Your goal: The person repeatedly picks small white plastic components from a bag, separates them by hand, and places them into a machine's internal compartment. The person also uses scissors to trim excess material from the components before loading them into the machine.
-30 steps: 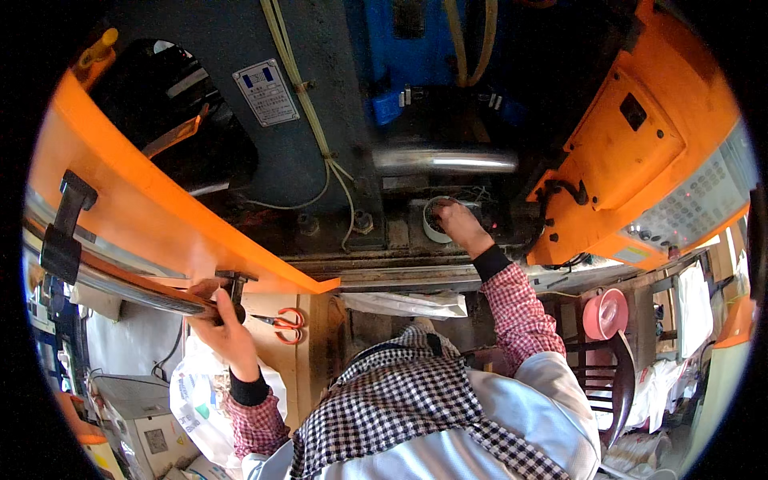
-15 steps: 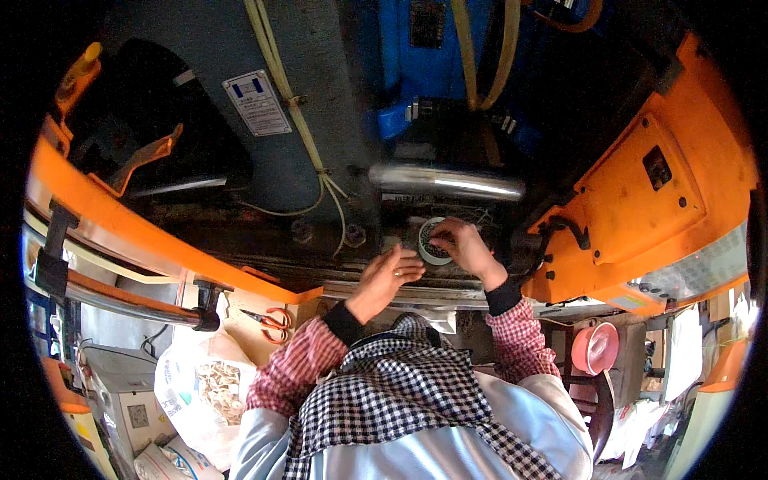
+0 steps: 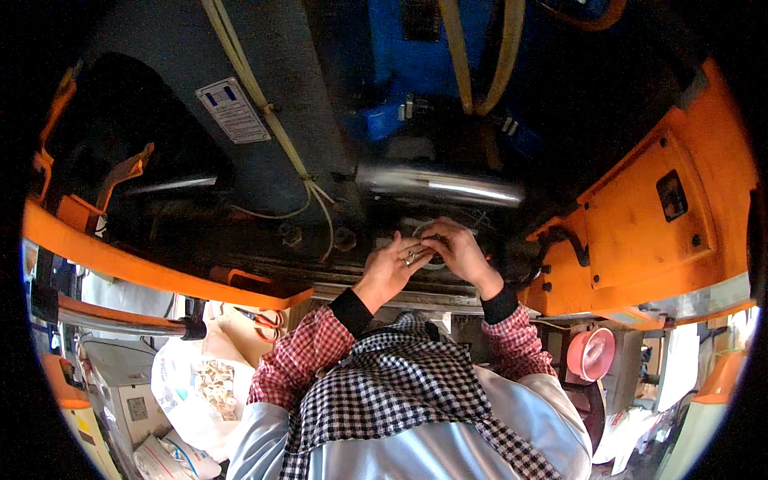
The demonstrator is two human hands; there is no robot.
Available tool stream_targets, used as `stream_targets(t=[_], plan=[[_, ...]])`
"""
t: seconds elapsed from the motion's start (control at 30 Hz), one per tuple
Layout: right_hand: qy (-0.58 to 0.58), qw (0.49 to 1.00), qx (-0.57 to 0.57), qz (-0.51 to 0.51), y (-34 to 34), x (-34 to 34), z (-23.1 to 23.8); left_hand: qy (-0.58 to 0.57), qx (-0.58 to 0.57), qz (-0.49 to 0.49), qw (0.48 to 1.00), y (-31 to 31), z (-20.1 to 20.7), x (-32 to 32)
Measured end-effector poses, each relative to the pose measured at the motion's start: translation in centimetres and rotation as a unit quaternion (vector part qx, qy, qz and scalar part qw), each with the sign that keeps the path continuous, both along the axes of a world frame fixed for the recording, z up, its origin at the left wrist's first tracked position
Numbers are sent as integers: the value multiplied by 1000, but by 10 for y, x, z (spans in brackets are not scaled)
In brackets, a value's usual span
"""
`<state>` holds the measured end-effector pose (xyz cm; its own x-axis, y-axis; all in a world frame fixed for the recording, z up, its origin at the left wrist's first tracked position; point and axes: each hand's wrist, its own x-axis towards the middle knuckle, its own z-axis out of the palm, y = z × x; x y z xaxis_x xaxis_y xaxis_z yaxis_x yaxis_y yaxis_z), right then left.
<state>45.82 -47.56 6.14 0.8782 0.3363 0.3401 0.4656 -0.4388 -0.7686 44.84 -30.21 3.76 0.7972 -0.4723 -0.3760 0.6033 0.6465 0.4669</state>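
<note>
My left hand [image 3: 390, 268] is held palm up with its fingers stretched out to the right. Something small and shiny shows on its fingers, along with a ring. The fingertips of my right hand [image 3: 459, 251] are pinched together right at the left fingertips; whatever small thing they hold is hidden. Behind and below both hands is a small round pale tub [image 3: 434, 265], mostly covered by them, its contents hard to make out now.
Above lies a shiny metal bar [image 3: 448, 186] in the dark machine. Orange guards [image 3: 640, 224] flank both sides. Orange-handled scissors [image 3: 269, 323] and a white bag [image 3: 180, 392] of small pale pieces are at left; a pink basin [image 3: 591, 354] is at right.
My right hand has come from over the tub of small dark pieces to the left fingertips. My left hand has turned its palm further up. The view has shifted slightly.
</note>
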Motion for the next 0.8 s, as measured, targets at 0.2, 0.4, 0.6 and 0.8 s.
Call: stream_targets(t=[0.2,0.4,0.6,0.8], plan=[[-51,998,-7,25,32,-15,-7,-35,9,2,999,32,-11,-25],[7,991,16,132,84,-45,-36,-203,302,2,931,94,-47,-88],[5,987,-41,156,119,-84,-42,74,87,62,992,123,-29,-132],[-77,981,-120,-134,45,-32,-43,77,124,100,984,127,-16,-145]])
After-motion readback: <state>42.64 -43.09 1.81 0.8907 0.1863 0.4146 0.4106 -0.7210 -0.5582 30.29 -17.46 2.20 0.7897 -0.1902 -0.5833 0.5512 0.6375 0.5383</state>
